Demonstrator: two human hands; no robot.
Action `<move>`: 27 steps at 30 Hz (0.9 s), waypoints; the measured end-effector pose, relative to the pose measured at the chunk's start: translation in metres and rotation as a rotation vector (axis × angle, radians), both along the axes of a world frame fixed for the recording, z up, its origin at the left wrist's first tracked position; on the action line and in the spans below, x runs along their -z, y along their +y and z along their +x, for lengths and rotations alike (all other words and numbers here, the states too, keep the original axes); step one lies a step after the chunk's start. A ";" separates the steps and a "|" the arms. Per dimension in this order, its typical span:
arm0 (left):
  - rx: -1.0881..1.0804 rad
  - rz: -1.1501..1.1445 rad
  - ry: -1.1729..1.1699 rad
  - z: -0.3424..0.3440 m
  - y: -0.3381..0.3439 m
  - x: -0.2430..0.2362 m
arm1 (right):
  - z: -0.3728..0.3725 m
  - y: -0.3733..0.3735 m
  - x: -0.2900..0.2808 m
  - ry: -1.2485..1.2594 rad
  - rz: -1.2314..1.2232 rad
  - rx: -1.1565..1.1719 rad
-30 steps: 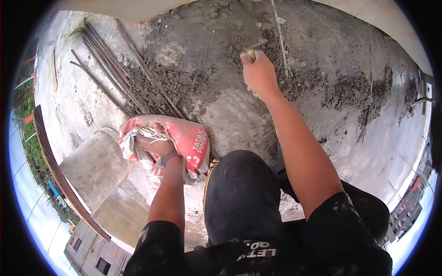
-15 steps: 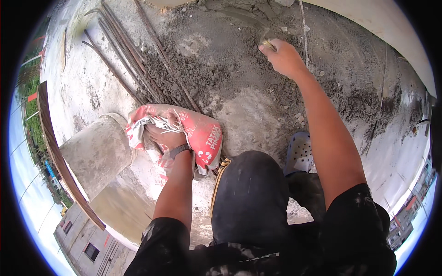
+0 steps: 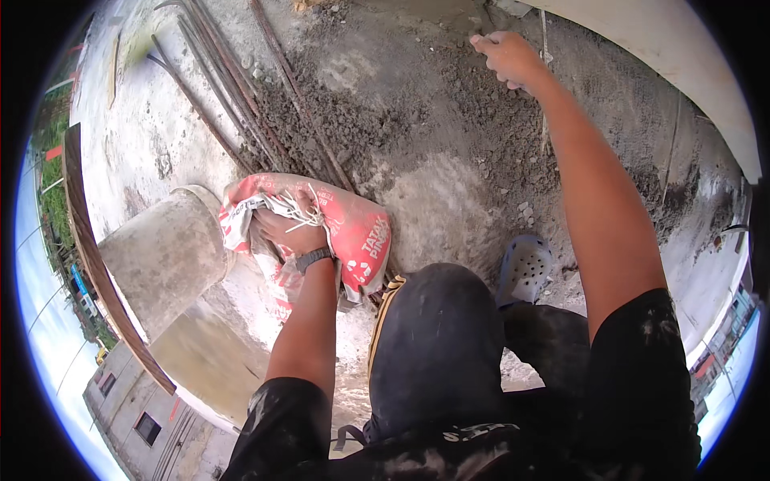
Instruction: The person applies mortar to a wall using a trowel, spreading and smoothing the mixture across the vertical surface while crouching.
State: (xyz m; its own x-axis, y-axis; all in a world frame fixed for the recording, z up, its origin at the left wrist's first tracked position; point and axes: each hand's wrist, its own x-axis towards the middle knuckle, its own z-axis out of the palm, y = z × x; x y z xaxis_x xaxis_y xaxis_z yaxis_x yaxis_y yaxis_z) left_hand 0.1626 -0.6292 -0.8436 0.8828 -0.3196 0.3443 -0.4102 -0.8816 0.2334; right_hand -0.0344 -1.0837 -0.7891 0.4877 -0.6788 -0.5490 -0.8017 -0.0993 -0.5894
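A red and white sack (image 3: pixel 357 232) slumps on the ground in front of my left knee. My left hand (image 3: pixel 293 232), with a dark band at its wrist, is closed on the sack's bunched mouth, where loose white strings (image 3: pixel 301 210) lie against the fingers. My right arm stretches far forward, and my right hand (image 3: pixel 515 62) is closed in a fist over the rough grey mortar (image 3: pixel 425 88). It grips a trowel; the handle is mostly hidden by the fingers, and the blade blends into the wet mortar near the upper edge.
Several rusty steel bars (image 3: pixel 216 72) lie left of the mortar. A mortar-stained bucket (image 3: pixel 164 252) lies on its side left of the sack, near a wooden plank (image 3: pixel 100 264). My clog (image 3: pixel 525 268) is at right. A pale curved surface (image 3: pixel 658 48) borders the upper right.
My right hand has moved farther forward and slightly right, and the handle seen in it earlier is now hidden. My left hand stays on the sack.
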 end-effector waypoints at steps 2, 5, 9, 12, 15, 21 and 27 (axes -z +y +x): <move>-0.014 0.034 -0.016 0.004 0.006 0.005 | -0.021 -0.005 -0.010 -0.035 -0.008 0.117; 0.011 0.023 -0.060 0.004 0.008 0.007 | -0.054 -0.022 -0.027 0.005 0.028 0.061; -0.016 0.013 0.087 -0.004 -0.002 -0.005 | -0.090 -0.039 -0.051 0.043 -0.114 0.012; -0.027 0.008 0.095 -0.002 -0.002 -0.006 | -0.100 -0.049 -0.079 0.069 -0.192 -0.060; -0.008 0.009 0.003 0.001 0.002 -0.004 | -0.100 -0.041 -0.095 0.159 -0.277 -0.124; 0.008 -0.003 -0.083 0.002 0.001 -0.005 | -0.052 0.068 -0.062 0.162 -0.219 -0.203; 0.034 -0.043 -0.004 -0.008 -0.017 -0.022 | -0.021 0.175 -0.021 -0.402 0.489 0.659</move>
